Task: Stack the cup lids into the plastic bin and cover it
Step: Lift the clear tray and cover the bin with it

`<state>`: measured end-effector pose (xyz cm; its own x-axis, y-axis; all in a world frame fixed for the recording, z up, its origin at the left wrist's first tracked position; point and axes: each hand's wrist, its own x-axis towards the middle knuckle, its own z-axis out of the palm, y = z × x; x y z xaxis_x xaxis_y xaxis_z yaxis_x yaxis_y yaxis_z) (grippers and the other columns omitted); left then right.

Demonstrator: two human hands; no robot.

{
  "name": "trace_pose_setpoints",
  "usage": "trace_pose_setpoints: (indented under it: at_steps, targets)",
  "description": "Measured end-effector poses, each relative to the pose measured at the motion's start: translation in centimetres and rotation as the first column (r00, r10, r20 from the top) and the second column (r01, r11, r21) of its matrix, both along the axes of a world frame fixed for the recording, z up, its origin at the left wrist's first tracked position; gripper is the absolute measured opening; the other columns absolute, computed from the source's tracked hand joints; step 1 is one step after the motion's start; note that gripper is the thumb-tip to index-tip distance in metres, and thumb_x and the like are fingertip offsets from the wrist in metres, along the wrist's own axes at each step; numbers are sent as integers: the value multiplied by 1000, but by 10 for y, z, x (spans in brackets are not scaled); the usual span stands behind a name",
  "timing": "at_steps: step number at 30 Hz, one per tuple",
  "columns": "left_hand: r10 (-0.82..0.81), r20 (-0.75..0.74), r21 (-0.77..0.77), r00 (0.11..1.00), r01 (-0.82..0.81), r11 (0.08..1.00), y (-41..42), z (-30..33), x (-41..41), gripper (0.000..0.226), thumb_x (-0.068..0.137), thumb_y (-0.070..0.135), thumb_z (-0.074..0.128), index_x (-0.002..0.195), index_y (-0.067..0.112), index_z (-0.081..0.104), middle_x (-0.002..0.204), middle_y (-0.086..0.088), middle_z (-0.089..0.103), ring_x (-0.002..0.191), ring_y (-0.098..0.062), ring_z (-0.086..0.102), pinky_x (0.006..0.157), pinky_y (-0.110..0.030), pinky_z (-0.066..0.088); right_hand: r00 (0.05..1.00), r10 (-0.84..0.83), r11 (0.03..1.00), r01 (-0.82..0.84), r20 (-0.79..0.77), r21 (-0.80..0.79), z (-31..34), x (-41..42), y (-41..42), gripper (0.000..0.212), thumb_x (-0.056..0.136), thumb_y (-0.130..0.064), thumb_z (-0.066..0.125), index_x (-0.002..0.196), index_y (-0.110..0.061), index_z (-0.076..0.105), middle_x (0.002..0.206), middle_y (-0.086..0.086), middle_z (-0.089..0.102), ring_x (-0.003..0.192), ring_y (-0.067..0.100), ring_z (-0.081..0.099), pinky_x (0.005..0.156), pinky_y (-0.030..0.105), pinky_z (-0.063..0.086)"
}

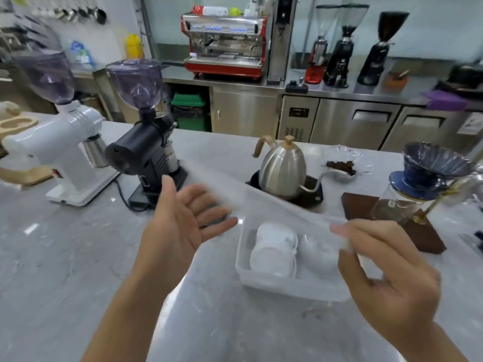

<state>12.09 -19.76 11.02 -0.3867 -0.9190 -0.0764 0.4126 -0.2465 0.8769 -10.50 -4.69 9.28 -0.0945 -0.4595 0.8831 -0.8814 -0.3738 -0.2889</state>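
Observation:
A translucent plastic bin (264, 282) stands on the grey counter in front of me. White cup lids (274, 248) lie stacked on their side in its left half, and more white lids (317, 250) show blurred beside them. The clear bin cover (261, 197) hovers tilted above the bin, blurred by motion. My right hand (386, 273) pinches the cover's right end between thumb and fingers. My left hand (183, 220) is spread palm up at the cover's left end, with nothing gripped in it.
A black grinder (146, 155) and a white grinder (65, 152) stand at the left. Behind the bin are a steel kettle on a black base (285, 168), a glass dish (345, 163) and a blue dripper on a wooden stand (428, 178).

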Motion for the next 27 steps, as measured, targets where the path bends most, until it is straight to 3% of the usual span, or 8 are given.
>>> trace_pose_setpoints:
  at_steps: [5,8,11,15,17,20,23,27]
  targets:
    - [-97,139,4,986,98,995,-9,-9,-25,42,98,38,49,111,8,75,110,-20,77,94,-30,75,78,-42,61,905,-162,986,167,-392,-21,-33,-33,21,24,78,3,71,98,-10,77,83,16,77,80,24,58,68,41,48]
    - [-96,222,18,970,94,995,-9,-34,-39,27,102,22,52,110,9,74,113,-22,75,93,-32,73,85,-48,58,881,-200,974,227,-428,13,-53,-39,26,34,67,7,76,95,-10,81,84,15,77,82,25,58,72,38,46]
    - [-61,290,26,955,56,998,-15,-55,-52,29,105,21,50,105,12,77,108,-18,76,90,-35,68,82,-47,54,912,-134,967,205,-387,150,-58,-40,26,16,80,-12,74,94,-12,83,96,11,77,95,23,60,83,38,44]
    - [11,357,-78,934,18,997,-39,-66,-63,32,105,25,50,95,22,80,92,-5,81,80,-20,77,61,-27,59,971,-230,912,195,57,362,-55,-50,29,39,83,-43,70,116,-23,70,124,2,68,121,21,59,102,44,41]
    - [25,369,-117,929,20,993,-51,-66,-68,31,104,27,52,91,24,80,86,0,81,75,-15,76,58,-23,58,840,-357,880,156,407,449,-51,-60,25,42,89,-43,65,129,-35,57,134,-7,60,122,11,57,105,39,43]
    - [16,385,-102,923,25,994,-66,-67,-82,27,102,29,57,92,22,81,91,-1,81,83,-18,76,66,-30,60,522,-315,878,-158,793,452,-49,-70,10,46,100,-14,57,140,-35,47,135,-12,60,116,-1,62,103,38,49]
    - [86,420,-104,904,-46,994,-72,-67,-102,16,96,31,65,90,27,80,95,3,80,90,-20,74,77,-37,59,372,-289,889,-239,882,392,-51,-71,-5,56,97,8,45,135,-31,54,117,-22,71,112,4,67,95,34,54]
    - [190,444,-113,876,-155,981,-76,-67,-112,10,89,25,70,92,18,78,94,1,75,89,-21,68,82,-39,57,419,-322,889,-176,849,424,-56,-72,-13,55,94,9,41,107,-39,64,104,-27,76,100,-2,71,74,14,58]
